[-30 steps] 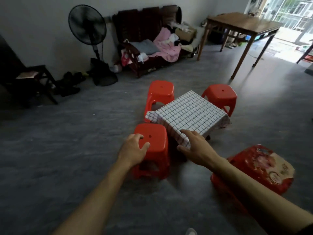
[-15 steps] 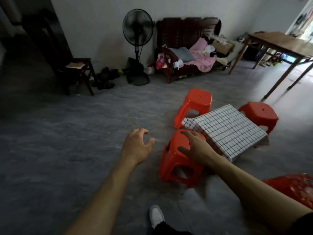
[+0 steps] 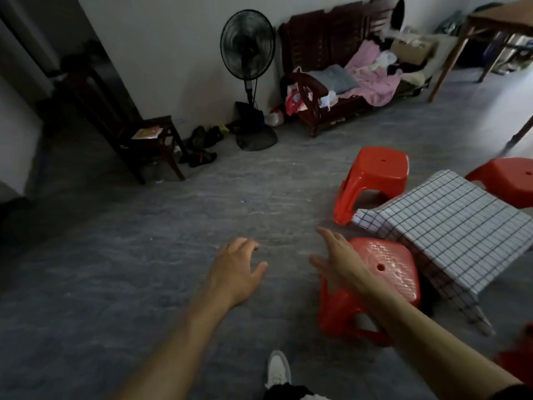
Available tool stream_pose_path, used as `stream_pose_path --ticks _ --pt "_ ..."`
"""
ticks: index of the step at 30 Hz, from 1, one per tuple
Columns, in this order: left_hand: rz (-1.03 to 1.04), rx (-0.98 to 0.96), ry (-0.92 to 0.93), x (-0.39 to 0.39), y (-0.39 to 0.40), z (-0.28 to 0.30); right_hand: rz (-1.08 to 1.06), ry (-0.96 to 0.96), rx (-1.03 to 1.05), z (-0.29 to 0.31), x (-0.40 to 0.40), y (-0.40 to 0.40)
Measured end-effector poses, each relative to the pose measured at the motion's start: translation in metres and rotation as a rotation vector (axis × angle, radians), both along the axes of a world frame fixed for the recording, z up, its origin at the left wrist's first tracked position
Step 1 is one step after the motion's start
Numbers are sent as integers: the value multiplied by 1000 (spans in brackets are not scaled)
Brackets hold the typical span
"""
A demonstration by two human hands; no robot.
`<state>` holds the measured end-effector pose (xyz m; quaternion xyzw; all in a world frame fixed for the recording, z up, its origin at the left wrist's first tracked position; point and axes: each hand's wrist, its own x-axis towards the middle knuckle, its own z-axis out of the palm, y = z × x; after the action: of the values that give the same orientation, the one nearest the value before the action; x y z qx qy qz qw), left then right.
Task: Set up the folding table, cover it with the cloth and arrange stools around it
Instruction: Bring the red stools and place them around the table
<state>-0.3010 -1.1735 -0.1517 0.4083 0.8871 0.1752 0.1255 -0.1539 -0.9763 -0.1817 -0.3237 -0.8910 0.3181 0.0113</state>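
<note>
Low table sits at 3 o'clock in the view, covered by a white grid cloth. Cloth corners hang past the table edges; the near corner drapes to the floor at about 4 o'clock. The table legs are hidden under it.

Three red stools ring the table. Near stool stands upright at the table's 7 o'clock side, its right edge tucked against the hanging cloth. Far stool stands at the table's 11 o'clock, just beside the cloth corner. A third stool sits at the table's 1 o'clock, cut by the right frame edge. A blurred red shape shows at the lower right border; cannot tell what it is.

Left hand hovers over bare floor, fingers loosely curled, holding nothing. Right hand is spread wide, palm down, empty, just above the near stool's left edge; contact cannot be told.

Open floor runs wide from 8 to 12 o'clock. Along the far wall: dark chair at 10 o'clock, standing fan at 12, cluttered bench at 1. A wooden table is at 2 o'clock. A white shoe shows at 6 o'clock.
</note>
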Motion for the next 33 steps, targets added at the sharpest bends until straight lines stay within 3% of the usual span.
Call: stream_pose_path --ticks 4,11,28,33 --pt "-55 -140 42 -67 21 0 -48 1 -33 -6 -46 30" --pt "-150 -93 76 -139 95 5 -181 7 -18 9 -86 82" --pt "-708 24 -144 -265 340 -44 -732 -103 43 21 -165 192" --pt "-845 -4 -198 -256 394 -56 -864 -59 70 24 -175 204"
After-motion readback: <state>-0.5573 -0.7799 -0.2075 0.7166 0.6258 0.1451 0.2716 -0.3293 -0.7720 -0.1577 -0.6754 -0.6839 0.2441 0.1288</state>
